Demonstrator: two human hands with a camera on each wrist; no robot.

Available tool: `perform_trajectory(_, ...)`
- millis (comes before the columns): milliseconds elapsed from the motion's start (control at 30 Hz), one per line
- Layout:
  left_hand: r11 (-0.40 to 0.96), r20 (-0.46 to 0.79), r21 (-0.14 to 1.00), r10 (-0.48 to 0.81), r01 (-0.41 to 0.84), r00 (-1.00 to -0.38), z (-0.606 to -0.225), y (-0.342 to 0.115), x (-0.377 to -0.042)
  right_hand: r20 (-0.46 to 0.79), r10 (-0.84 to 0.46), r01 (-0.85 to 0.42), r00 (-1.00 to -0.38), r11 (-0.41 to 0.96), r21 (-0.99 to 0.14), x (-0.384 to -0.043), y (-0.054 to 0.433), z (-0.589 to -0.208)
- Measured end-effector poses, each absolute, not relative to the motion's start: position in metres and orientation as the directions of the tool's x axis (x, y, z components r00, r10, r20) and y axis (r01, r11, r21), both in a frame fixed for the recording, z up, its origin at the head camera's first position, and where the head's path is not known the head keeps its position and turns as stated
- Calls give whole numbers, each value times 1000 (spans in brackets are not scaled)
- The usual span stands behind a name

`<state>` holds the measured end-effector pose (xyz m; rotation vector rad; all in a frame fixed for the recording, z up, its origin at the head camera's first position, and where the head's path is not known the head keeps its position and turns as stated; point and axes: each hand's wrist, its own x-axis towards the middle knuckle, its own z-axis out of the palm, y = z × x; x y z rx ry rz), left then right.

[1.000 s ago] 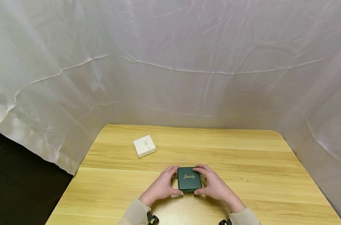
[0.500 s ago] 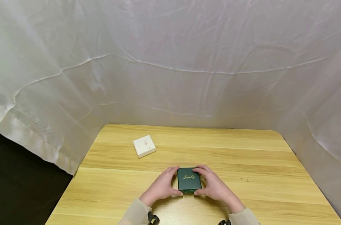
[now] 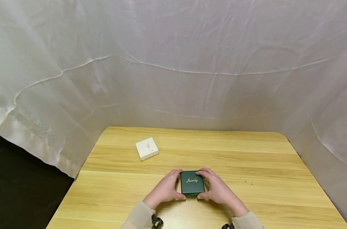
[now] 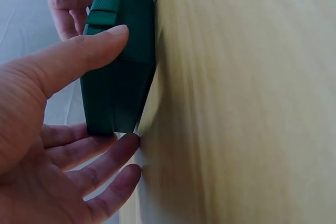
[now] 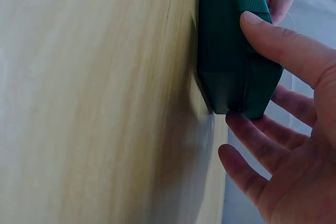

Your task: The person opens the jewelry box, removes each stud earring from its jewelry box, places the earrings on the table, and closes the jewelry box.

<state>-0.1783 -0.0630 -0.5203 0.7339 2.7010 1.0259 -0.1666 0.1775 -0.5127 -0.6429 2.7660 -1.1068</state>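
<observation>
A dark green jewelry box (image 3: pixel 192 186), its closed lid marked "Jewelry" in gold script, lies flat near the front middle of the wooden table. From its left side my left hand (image 3: pixel 167 188) grips it, thumb at the near face and fingers toward the far corner. My right hand (image 3: pixel 216 189) holds the opposite side the same way, with one fingertip over the lid's far right corner. In the left wrist view, a ribbed green tab (image 4: pixel 105 4) shows on the box's front between the two thumbs. The right wrist view shows the right thumb (image 5: pixel 273 38) against that front face.
A small white box (image 3: pixel 147 149) with a pink flower print lies farther back on the left of the wooden table (image 3: pixel 262 159). Pale curtains (image 3: pixel 190 92) hang behind the table and along both sides. A dark area lies beyond the table's left edge.
Almost nothing differs. The jewelry box has shifted very slightly toward the near edge, and both hands have kept their hold on it.
</observation>
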Motion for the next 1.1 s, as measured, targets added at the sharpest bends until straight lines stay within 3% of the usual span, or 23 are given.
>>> perform_trajectory(800, 683, 7, 612, 500, 399, -866, -520, -58, -177, 62, -412, -345, -909, 661, -666, -164, 176, -515)
perform_trajectory(1100, 629, -37, 702, 500, 334, -865, -514, -68, -176, 12, -381, -286, -925, 672, -683, -156, 176, -512)
